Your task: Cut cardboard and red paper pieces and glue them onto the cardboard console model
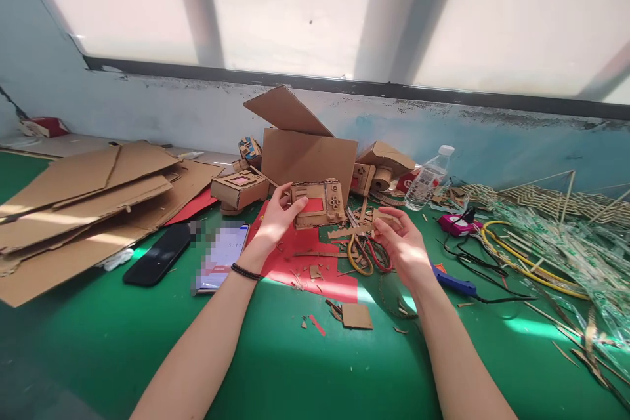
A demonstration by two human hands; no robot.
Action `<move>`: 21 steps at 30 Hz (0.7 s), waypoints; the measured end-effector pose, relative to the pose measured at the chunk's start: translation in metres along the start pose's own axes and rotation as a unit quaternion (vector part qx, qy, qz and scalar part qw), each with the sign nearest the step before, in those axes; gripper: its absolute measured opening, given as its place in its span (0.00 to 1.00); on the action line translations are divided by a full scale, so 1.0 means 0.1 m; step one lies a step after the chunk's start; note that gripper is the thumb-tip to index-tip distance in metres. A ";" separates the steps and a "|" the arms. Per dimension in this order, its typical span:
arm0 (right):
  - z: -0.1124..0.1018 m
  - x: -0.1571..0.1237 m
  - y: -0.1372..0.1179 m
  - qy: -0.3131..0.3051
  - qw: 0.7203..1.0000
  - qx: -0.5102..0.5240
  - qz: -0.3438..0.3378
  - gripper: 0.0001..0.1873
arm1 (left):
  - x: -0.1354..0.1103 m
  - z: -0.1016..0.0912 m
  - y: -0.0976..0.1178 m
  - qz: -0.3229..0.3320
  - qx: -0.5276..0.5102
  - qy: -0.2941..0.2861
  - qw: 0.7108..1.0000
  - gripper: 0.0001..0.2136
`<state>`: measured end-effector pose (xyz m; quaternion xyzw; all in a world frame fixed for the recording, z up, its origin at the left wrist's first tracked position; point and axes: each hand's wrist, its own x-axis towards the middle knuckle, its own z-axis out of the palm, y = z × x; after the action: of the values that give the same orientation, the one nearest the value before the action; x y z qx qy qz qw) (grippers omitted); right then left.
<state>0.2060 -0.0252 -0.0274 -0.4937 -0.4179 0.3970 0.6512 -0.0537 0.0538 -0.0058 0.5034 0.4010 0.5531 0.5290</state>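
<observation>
My left hand [280, 213] grips a flat cardboard model [317, 218] by its left end, thumb on the front. The model resembles a camera back, with a red window and small round button pieces. To its right, my right hand [401, 243] pinches a torn cardboard scrap [384, 215] between thumb and fingers. A ragged cardboard strip [352, 231] reaches toward those fingers; whether it is part of the scrap I cannot tell. Just below lie scissors [361, 256] with yellow and red handles. Under the model is a red sheet [310, 275] strewn with cardboard bits.
Cardboard sheets [88, 203] are stacked at left, near a black phone [157, 256] and a lit phone [224, 256]. Cardboard boxes [241, 187] stand behind. On the right are a water bottle [430, 177], a blue-handled tool [455, 282] with a cord, and sticks in plastic wrap [556, 256].
</observation>
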 end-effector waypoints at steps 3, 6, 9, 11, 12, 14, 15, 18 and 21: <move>0.03 0.00 0.03 0.024 0.997 0.067 0.015 0.34 | 0.00 0.02 -0.04 -0.020 -0.039 0.011 0.999 0.37; 0.10 0.00 0.07 0.028 0.996 0.078 0.019 0.29 | -0.02 0.05 -0.05 -0.040 -0.046 0.001 0.998 0.36; 0.16 -0.01 0.10 0.045 0.996 0.079 0.016 0.27 | -0.07 0.08 -0.03 -0.063 -0.038 -0.013 0.997 0.35; 0.18 -0.01 0.11 0.060 0.995 0.080 0.014 0.27 | -0.10 0.11 -0.01 -0.071 -0.037 -0.023 0.996 0.34; 0.19 -0.01 0.11 0.066 0.995 0.079 0.014 0.27 | -0.11 0.12 0.00 -0.072 -0.039 -0.027 0.996 0.33; 0.21 -0.01 0.10 0.076 0.994 0.075 0.012 0.28 | -0.13 0.13 0.01 -0.071 -0.044 -0.028 0.996 0.34; 0.22 -0.01 0.09 0.079 0.994 0.073 0.011 0.28 | -0.13 0.14 0.01 -0.070 -0.044 -0.029 0.996 0.35; 0.24 -0.03 0.08 0.084 0.994 0.064 0.004 0.29 | -0.15 0.16 0.02 -0.063 -0.034 -0.037 0.997 0.39; 0.25 -0.03 0.09 0.079 0.994 0.074 0.005 0.30 | -0.17 0.18 0.02 -0.038 -0.020 -0.044 0.998 0.38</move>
<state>0.1803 -0.0187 -0.0326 -0.4758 -0.3321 0.3898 0.7151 -0.0373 0.0353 -0.0027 0.5010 0.3856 0.5179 0.5763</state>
